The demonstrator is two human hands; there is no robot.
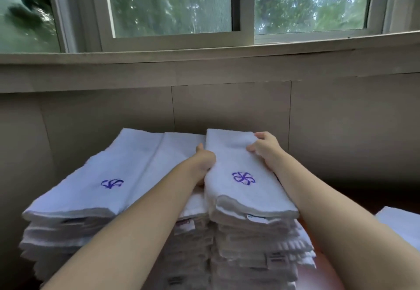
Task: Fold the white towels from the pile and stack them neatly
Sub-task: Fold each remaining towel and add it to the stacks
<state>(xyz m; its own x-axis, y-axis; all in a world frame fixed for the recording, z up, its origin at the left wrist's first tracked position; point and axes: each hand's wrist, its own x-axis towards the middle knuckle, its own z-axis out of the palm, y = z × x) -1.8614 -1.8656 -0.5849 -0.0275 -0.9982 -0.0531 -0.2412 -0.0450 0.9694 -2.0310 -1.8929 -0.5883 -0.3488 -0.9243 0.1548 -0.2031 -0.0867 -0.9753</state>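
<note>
Your folded towel is white with a purple pinwheel emblem. The left stack's top towel is white with a matching purple mark. Behind, the wall is beige, and green foliage fills the white-framed window.

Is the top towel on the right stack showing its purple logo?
Yes, the folded towel atop the right stack shows a purple emblem, gripped by the left hand and right hand.

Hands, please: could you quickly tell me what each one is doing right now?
Left hand: grips the top folded towel's left edge.
Right hand: grips its far right edge.
</note>
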